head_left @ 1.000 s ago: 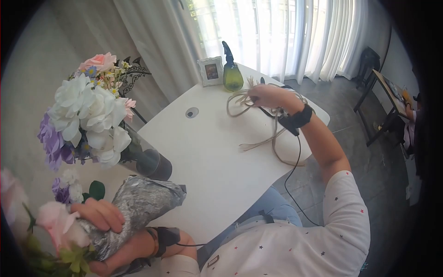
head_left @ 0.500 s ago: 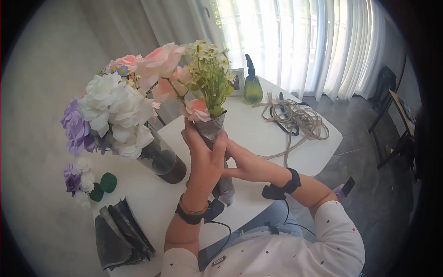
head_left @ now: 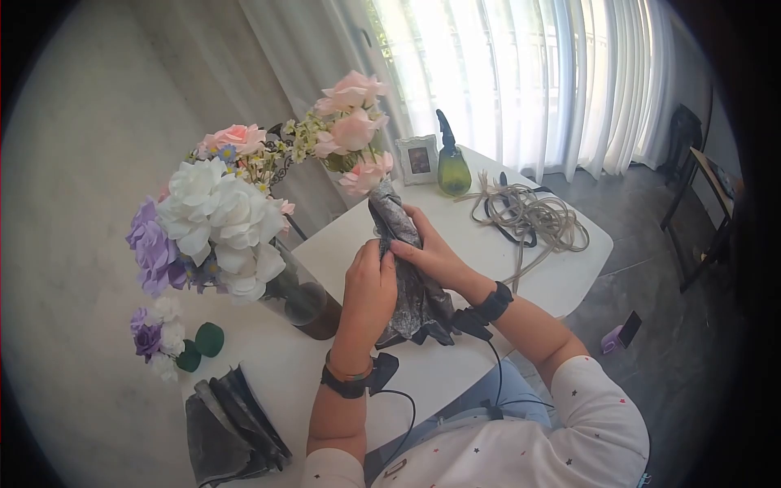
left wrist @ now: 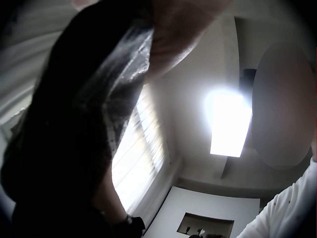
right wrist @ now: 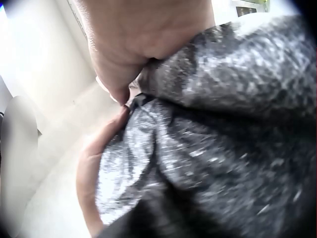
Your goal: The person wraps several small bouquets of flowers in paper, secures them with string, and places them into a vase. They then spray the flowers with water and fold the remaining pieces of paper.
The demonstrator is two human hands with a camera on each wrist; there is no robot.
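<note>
Over the white table (head_left: 521,268) both hands — left hand (head_left: 368,289), right hand (head_left: 429,252) — grip the silver-wrapped pink bouquet (head_left: 400,244), vase of flowers (head_left: 220,232) beside

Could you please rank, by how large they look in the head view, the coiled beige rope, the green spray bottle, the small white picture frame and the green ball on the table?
1. Coiled beige rope, clearly largest.
2. Green spray bottle.
3. Small white picture frame.
4. Green ball, smallest, though it lies nearer the camera than the frame, so that pair is uncertain.

Bright room, sheer white curtains (head_left: 521,73) over a big window, dark tiled floor (head_left: 651,268), plain grey wall (head_left: 81,163), white surface (head_left: 455,366), dark chair (head_left: 700,220) off right.
</note>
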